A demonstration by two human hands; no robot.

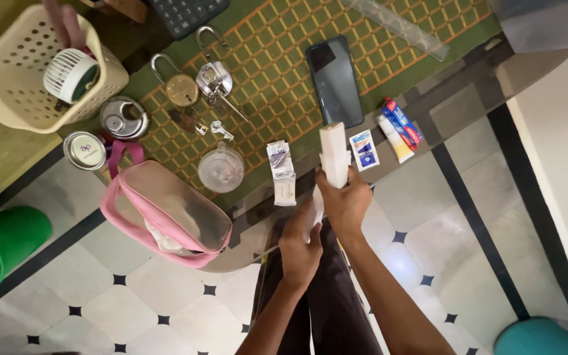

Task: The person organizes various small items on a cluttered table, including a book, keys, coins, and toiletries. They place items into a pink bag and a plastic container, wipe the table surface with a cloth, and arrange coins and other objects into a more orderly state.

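1. The glass-topped table [468, 85] carries a green mat with an orange grid [277, 59]; its near edge runs just above the person's hands.
2. A pink pouch [165, 213] with a clear top lies at the table's near-left edge, with a cream perforated basket [14, 72] beyond it.
3. A dark phone [334, 80] lies flat on the mat, just above the held thing.
4. The right hand [346, 204] has its fingers clenched around the lower end of a white oblong tube or box [334, 152], holding it upright over the table edge.
5. The left hand [299, 253] sits just below and beside it, fingers curled; it seems to pinch a white strip [315, 209] hanging from the box, though the view is unclear.
6. A small white packet [281, 172] lies just left of the box, and a blue-and-white sachet [365, 150] just right.
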